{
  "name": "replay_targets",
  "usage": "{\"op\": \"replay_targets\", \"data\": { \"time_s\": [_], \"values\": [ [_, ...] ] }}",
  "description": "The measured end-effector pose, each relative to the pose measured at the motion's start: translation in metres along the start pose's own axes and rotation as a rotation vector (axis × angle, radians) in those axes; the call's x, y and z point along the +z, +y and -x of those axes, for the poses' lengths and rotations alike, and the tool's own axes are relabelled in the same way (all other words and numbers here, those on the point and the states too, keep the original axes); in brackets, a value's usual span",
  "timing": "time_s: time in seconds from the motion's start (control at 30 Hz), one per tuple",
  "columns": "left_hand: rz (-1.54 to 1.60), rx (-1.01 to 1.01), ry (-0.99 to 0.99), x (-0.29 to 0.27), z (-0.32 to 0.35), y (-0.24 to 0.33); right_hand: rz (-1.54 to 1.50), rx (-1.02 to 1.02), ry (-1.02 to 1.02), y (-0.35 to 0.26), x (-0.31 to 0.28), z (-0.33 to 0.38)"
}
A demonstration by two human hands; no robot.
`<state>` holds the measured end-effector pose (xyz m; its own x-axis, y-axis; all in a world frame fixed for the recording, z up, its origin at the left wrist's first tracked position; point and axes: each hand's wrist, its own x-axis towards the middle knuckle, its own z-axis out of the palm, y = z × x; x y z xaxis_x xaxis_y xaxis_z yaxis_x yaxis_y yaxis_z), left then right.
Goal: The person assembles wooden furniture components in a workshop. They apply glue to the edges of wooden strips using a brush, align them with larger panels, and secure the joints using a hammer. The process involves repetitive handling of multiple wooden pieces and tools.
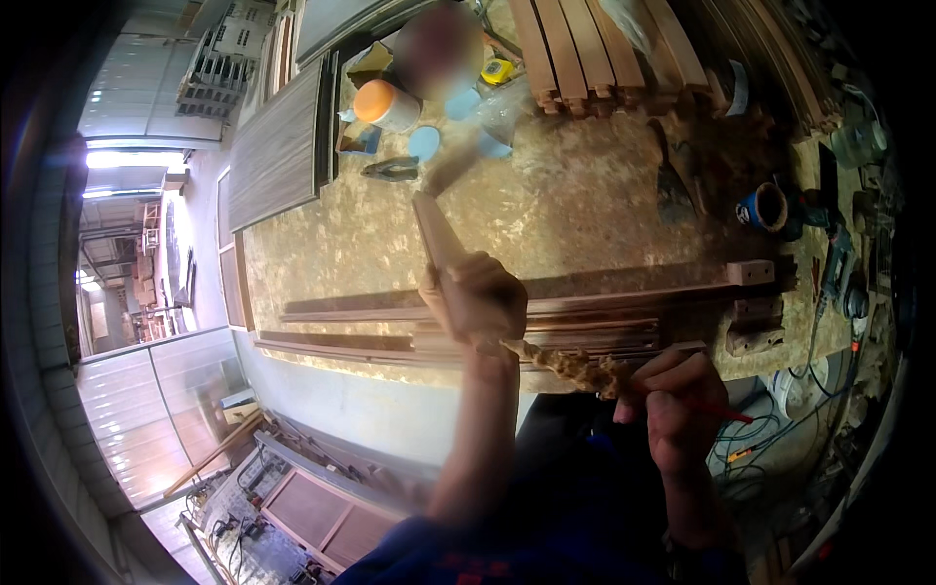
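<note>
Left hand [475, 300] raised over the tabletop [585, 224], fingers curled tight around a wooden strip [436, 229] tilted upward toward the far side. Right hand [680, 405], lower and nearer, pinches a glue-caked brush [575, 368] touching the strip's near end.

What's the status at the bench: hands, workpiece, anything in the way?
Left hand gripping a wood strip, tilted up. Right hand holds a red-handled tool at the strip's gummy lower end. Nothing between them; pliers lie farther back.

Narrow wooden strip [437, 229] (lower end smeared with brown filler), upright above workbench edge.
</note>
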<state>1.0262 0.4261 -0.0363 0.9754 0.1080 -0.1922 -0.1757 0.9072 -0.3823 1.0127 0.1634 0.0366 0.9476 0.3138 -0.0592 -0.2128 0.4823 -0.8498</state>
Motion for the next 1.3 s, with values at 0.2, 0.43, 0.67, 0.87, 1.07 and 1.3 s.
{"op": "replay_targets", "data": {
  "time_s": [0.2,0.43,0.67,0.87,1.07,1.3],
  "values": [
    [0.034,0.011,0.008,0.001,-0.002,-0.006,0.068,-0.08,-0.062,-0.005,0.0,-0.006],
    [-0.084,-0.055,-0.047,-0.002,-0.01,-0.01,0.227,-0.121,-0.153,-0.015,-0.011,-0.02],
    [-0.028,0.258,0.241,0.007,-0.016,-0.023,0.111,-0.157,-0.158,-0.017,-0.016,-0.032],
    [-0.251,0.383,0.257,0.012,-0.021,-0.033,0.206,-0.169,-0.129,-0.017,-0.016,-0.036],
    [-0.27,0.225,0.132,0.01,-0.025,-0.032,0.286,-0.227,-0.158,-0.017,-0.022,-0.039],
    [-0.21,0.132,0.163,0.013,-0.036,-0.029,0.551,-0.393,-0.24,-0.025,-0.029,-0.04]
  ]
}}
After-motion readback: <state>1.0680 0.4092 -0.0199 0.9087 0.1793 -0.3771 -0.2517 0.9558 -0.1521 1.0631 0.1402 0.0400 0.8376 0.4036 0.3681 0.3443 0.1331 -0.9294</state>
